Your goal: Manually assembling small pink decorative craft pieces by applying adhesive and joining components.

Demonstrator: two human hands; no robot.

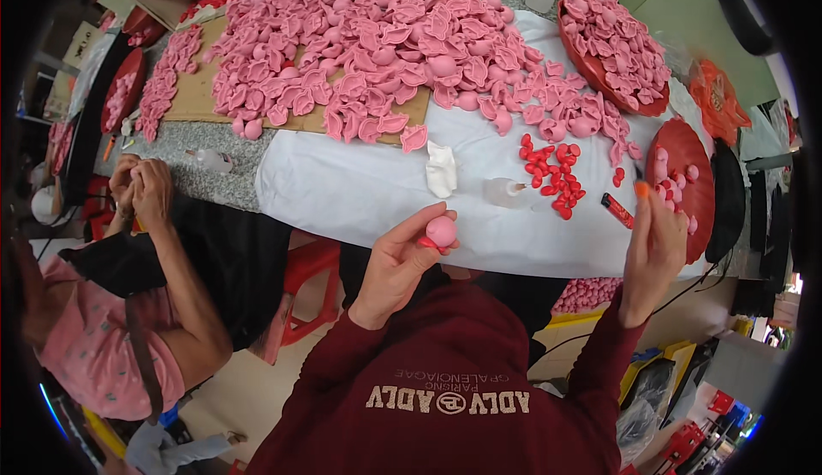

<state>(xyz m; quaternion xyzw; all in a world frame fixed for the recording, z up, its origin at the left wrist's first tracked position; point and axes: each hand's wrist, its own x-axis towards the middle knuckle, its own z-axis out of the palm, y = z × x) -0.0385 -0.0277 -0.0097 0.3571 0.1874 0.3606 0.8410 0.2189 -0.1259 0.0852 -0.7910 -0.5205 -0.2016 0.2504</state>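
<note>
My left hand [396, 271] is closed around a round pink ball piece [441, 231], its fingers and thumb pinching the sides. A glossy red piece [427, 243] shows at the ball's lower edge. Off to the right, my right hand [652, 261] is raised near the red plate, its fingers closed on a small orange-tipped thing [642, 190] whose kind I cannot make out. Between the hands, a small clear bottle with a narrow nozzle [503, 192] lies on the white cloth [342, 184]. Several red bean-shaped pieces [556, 171] are scattered beyond it.
A large heap of pink moulded pieces [368, 43] covers the table's far side. A red bowl [591, 64] and a red plate [698, 154] hold more. A lighter [617, 210] and crumpled white tissue [441, 169] rest on the cloth. At left, a co-worker's hands [143, 186] work together.
</note>
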